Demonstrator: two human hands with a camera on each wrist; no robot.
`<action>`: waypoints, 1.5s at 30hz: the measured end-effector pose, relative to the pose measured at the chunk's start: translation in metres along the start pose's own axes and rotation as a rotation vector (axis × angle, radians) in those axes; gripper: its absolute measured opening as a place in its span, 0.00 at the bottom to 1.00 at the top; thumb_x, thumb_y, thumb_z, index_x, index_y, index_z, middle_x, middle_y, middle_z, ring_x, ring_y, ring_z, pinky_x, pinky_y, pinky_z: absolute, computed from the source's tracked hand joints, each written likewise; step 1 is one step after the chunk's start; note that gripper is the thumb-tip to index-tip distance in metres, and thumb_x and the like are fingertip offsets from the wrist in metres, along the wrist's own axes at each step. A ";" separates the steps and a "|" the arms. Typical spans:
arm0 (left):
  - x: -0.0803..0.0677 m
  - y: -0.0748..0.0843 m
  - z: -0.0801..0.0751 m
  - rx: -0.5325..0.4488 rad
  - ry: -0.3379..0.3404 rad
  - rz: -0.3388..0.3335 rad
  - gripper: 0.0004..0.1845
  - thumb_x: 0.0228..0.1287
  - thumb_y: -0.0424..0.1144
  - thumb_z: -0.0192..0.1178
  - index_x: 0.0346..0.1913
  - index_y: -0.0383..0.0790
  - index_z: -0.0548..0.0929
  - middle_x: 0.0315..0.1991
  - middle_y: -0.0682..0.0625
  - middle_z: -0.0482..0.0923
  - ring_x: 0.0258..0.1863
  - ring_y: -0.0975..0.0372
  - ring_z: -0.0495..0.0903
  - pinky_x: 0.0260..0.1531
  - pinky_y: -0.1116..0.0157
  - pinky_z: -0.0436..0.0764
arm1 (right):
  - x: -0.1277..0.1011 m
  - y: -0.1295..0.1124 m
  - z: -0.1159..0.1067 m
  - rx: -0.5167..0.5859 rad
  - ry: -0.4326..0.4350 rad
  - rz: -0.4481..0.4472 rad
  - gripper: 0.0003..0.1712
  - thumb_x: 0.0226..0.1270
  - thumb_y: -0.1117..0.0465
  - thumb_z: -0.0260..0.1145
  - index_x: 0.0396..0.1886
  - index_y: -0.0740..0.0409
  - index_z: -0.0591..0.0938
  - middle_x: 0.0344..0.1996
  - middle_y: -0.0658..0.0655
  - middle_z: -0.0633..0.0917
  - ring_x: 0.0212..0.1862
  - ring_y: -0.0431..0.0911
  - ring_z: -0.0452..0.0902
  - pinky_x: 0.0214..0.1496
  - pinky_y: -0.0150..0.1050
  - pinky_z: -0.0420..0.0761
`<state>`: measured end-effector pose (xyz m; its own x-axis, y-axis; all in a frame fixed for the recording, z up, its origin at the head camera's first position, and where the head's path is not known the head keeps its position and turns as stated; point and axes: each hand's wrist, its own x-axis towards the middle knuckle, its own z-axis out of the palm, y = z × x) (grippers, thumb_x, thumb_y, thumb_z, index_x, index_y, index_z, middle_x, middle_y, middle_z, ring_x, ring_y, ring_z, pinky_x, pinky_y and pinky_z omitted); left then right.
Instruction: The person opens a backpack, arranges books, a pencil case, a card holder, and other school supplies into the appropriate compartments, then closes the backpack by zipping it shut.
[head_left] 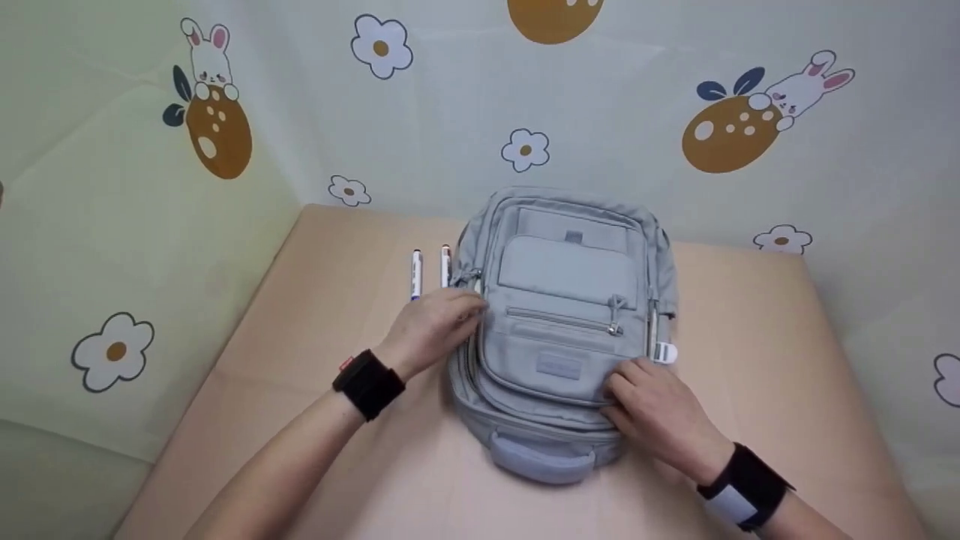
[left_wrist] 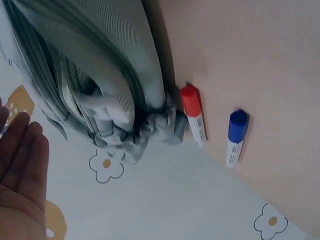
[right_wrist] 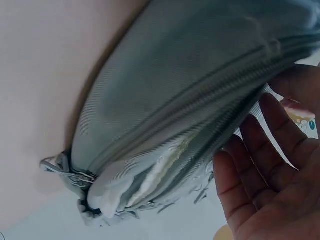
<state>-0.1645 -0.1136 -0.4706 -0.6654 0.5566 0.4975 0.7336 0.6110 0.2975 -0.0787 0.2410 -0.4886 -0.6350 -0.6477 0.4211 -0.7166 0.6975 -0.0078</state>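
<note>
Beige tabletop (head_left: 315, 420) bears a grey backpack (head_left: 566, 300), flanked by both hands' relaxed, straight fingers (head_left: 459, 304).

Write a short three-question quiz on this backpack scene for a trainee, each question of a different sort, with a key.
1. True or false: the grey backpack lies flat on the table with its carry handle toward the person.
2. Multiple choice: the two markers lie
A. on top of the backpack
B. on the table beside the backpack, on the left hand's side
C. in the right hand
3. Fill in: the marker nearer the backpack has a ___ cap; the other cap is blue.

Key
1. True.
2. B. The left hand rests at the backpack's edge just below them; the right hand touches its opposite lower corner.
3. Red.
</note>
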 end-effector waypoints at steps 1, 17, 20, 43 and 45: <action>0.006 -0.003 -0.001 0.008 0.001 -0.048 0.13 0.67 0.33 0.67 0.53 0.38 0.87 0.51 0.47 0.87 0.52 0.55 0.84 0.55 0.60 0.81 | 0.001 -0.001 -0.002 -0.002 -0.010 0.001 0.18 0.50 0.60 0.80 0.31 0.52 0.77 0.32 0.49 0.76 0.35 0.47 0.70 0.35 0.43 0.73; 0.055 -0.028 0.011 0.146 -0.150 -0.377 0.05 0.71 0.33 0.60 0.42 0.39 0.86 0.44 0.46 0.85 0.44 0.51 0.84 0.44 0.53 0.81 | 0.079 -0.009 -0.011 0.077 0.020 -0.067 0.15 0.61 0.56 0.76 0.44 0.55 0.83 0.41 0.53 0.83 0.44 0.51 0.78 0.48 0.47 0.79; 0.058 -0.029 0.012 0.163 -0.173 -0.400 0.04 0.71 0.33 0.60 0.38 0.39 0.85 0.40 0.46 0.85 0.39 0.52 0.83 0.40 0.53 0.80 | 0.100 -0.009 -0.008 0.087 -0.017 -0.037 0.21 0.63 0.53 0.75 0.51 0.57 0.83 0.50 0.56 0.83 0.53 0.53 0.78 0.59 0.50 0.77; 0.048 -0.041 0.015 0.215 -0.081 -0.332 0.05 0.71 0.36 0.64 0.38 0.40 0.86 0.36 0.46 0.85 0.38 0.49 0.85 0.37 0.50 0.81 | 0.167 -0.027 0.037 0.030 -0.342 0.013 0.46 0.66 0.43 0.71 0.75 0.64 0.69 0.76 0.65 0.65 0.78 0.60 0.55 0.78 0.50 0.56; 0.048 -0.041 0.014 0.205 -0.075 -0.327 0.05 0.72 0.37 0.64 0.38 0.40 0.86 0.37 0.45 0.85 0.39 0.49 0.85 0.37 0.50 0.82 | 0.167 -0.026 0.038 0.024 -0.347 0.017 0.44 0.65 0.43 0.71 0.74 0.63 0.71 0.75 0.65 0.66 0.77 0.60 0.55 0.77 0.51 0.59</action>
<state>-0.2289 -0.1041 -0.4704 -0.8734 0.3484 0.3403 0.4429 0.8587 0.2577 -0.1771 0.1028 -0.4523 -0.7046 -0.7042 0.0874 -0.7087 0.7047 -0.0351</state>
